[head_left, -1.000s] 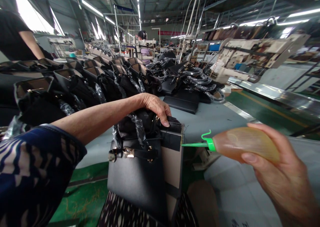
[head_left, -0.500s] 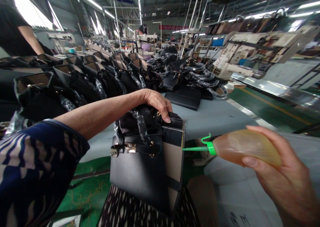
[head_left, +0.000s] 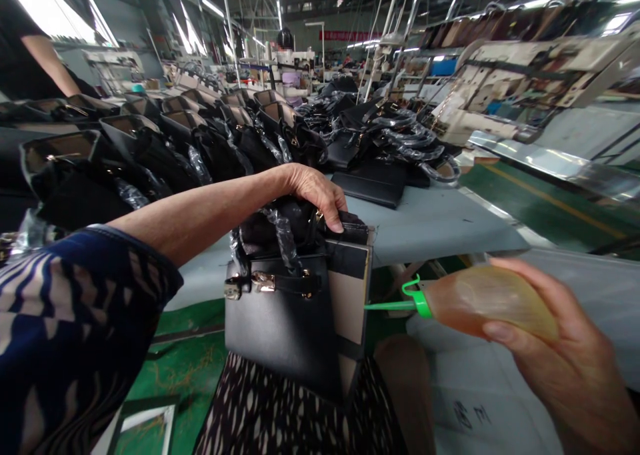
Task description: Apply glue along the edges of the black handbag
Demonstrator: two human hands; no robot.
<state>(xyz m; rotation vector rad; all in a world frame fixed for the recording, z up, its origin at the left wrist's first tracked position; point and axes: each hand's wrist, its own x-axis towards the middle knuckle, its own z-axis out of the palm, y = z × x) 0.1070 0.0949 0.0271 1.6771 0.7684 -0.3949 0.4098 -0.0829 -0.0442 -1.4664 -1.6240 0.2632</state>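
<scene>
A black handbag with a beige side panel stands upright on my lap. My left hand is closed over its top edge, beside plastic-wrapped handles. My right hand grips a soft amber squeeze bottle with a green nozzle. The nozzle tip touches the bag's right side edge, about halfway down the beige panel.
Rows of black handbags fill the grey table at the left and back. Flat black bag parts lie beyond my hand. Another person's arm shows at the far left. A sewing machine stands at the right. Green floor lies below.
The nozzle tip has slid down the bag's side edge from near the top corner to mid-panel. My left hand keeps its hold on the bag's top.
</scene>
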